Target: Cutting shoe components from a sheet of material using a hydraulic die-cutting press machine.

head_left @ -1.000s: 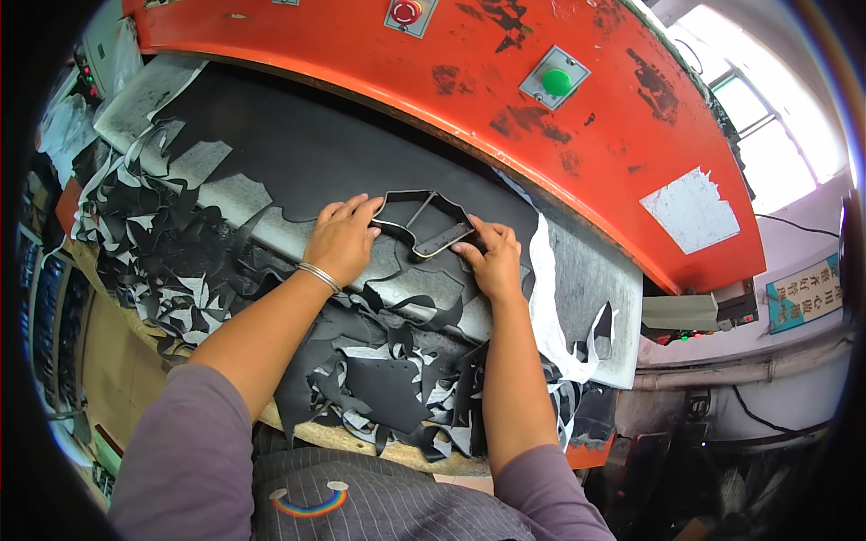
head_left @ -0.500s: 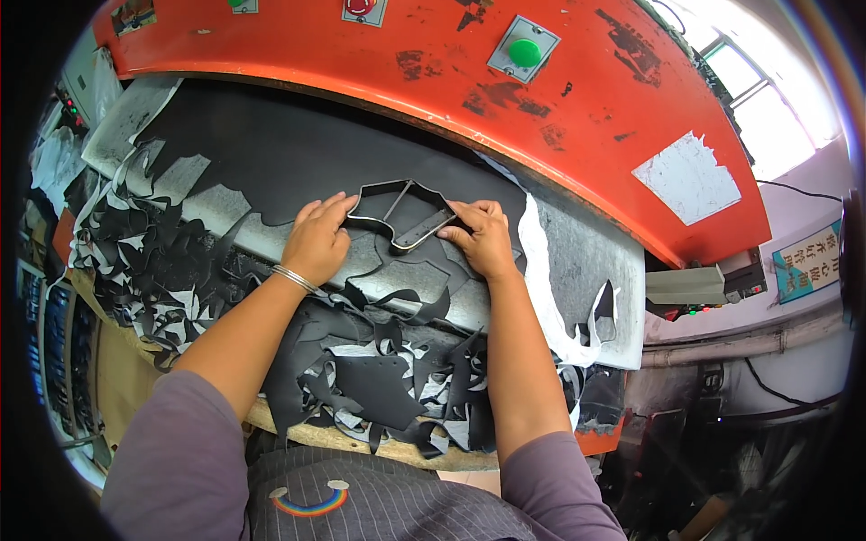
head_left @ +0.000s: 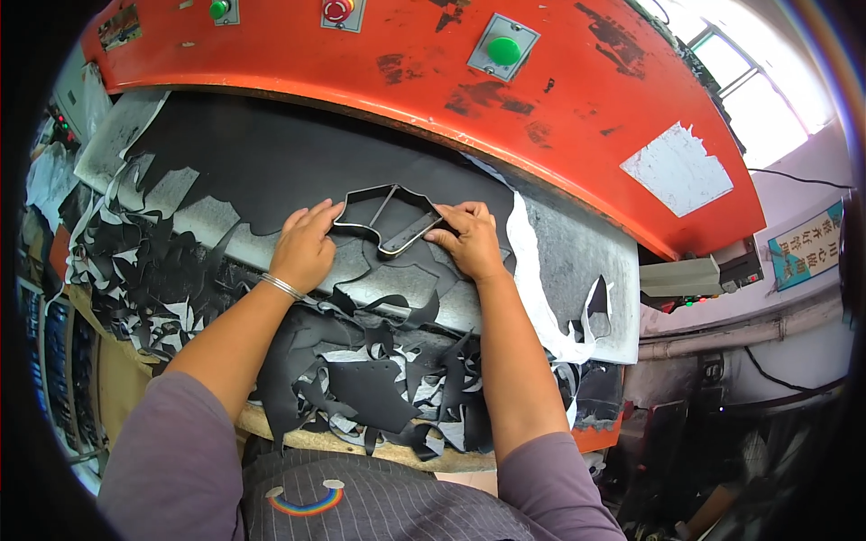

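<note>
A metal cutting die (head_left: 394, 250), a thin-walled outline with a crossbar, rests on a sheet of black leather-like material (head_left: 262, 144). My left hand (head_left: 305, 246) grips the die's left end, fingers along its edge. At the right end, my right hand (head_left: 468, 240) pinches the wall between thumb and fingers. Below the die, the near edge of the sheet is cut into ragged gaps, and the pale cutting board (head_left: 397, 279) shows through them.
An orange press beam (head_left: 415, 99) with green buttons (head_left: 503, 51) and a red knob (head_left: 338, 9) spans the far side. Black and white offcuts (head_left: 370, 388) pile up along the near edge and at the left. A torn white strip (head_left: 532, 298) hangs at the right.
The die and both hands sit slightly farther left in the picture, but the whole view has shifted a little as well. Both hands keep their hold on the die.
</note>
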`<action>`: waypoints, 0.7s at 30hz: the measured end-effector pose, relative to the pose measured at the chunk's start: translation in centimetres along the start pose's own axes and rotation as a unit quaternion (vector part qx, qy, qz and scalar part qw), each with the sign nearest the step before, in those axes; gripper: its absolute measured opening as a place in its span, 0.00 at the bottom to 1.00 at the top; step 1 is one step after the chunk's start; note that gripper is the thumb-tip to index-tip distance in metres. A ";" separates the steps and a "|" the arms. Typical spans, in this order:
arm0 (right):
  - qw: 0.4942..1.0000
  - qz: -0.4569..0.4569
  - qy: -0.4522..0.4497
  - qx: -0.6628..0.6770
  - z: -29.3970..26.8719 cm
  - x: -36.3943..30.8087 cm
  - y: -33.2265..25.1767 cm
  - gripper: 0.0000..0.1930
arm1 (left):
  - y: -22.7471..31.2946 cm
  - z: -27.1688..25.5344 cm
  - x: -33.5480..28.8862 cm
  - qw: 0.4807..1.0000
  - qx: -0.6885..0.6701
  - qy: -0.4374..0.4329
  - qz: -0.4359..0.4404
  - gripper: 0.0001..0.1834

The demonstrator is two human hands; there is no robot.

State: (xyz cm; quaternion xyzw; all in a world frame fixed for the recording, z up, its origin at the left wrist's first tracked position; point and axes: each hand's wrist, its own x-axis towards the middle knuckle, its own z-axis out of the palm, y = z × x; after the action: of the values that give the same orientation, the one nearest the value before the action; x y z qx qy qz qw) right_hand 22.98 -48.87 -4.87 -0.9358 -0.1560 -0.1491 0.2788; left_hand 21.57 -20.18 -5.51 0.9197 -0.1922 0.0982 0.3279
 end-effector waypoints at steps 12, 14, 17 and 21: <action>0.998 0.058 -0.011 -0.032 -0.5 -2.4 -1.2 0.36 | 0.4 -0.3 -0.7 1.000 -0.010 0.026 0.011 0.30; 0.997 0.045 0.002 -0.064 -0.6 -4.0 -2.0 0.36 | 0.3 -0.6 -0.9 0.999 -0.024 0.035 0.008 0.30; 0.997 0.042 0.015 -0.070 -0.6 -6.5 -3.1 0.34 | -0.1 -0.8 -1.1 0.998 -0.042 0.038 0.007 0.31; 0.986 0.111 0.058 0.111 -1.6 -8.3 -3.2 0.30 | -0.3 -0.6 -1.1 0.998 -0.051 0.048 0.010 0.31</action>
State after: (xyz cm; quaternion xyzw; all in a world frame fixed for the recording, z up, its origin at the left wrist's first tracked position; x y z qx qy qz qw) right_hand 13.91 -48.94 -5.07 -0.9002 -0.0501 -0.1530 0.4047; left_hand 20.63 -19.30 -5.54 0.8942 -0.1899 0.1354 0.3822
